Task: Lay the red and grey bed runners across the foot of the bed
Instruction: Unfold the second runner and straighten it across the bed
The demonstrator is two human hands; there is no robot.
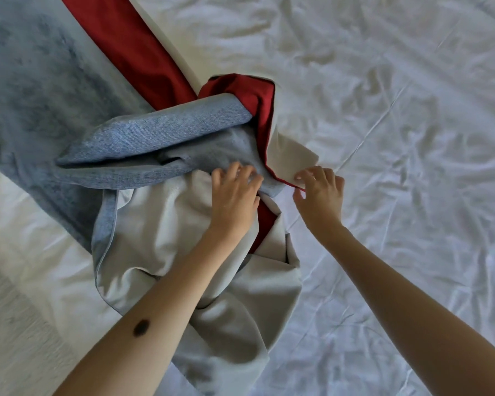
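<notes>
Currently, both runners lie on the bed (397, 138), whose white sheet is heavily creased. Grey runner (40, 81): flat along the upper left, running diagonally toward the middle, where it bunches into a thick fold turned back over itself. Red runner (132, 44): a narrow strip just beside the grey one on its far side, touching it along the length, and ending in the same bunched heap near the middle of the bed. Below the heap the cloth is flipped over and shows a pale lining (169, 238) in loose, twisted folds that reach down toward the near edge; a sliver of red shows between the folds. Left hand (235, 198): on the heap, fingers curled into the grey cloth at the lower edge of the fold, gripping it. Right hand (320, 195): just beside the left, apart from it, thumb and fingertips pinching the pale-backed edge of the red runner where a thin red hem shows. Both forearms are bare and reach in from the near side. A strip of pale floor (9, 338) is visible at the lower left, past the mattress edge. Whether the two runners are joined or separate pieces cannot be told from this view.
</notes>
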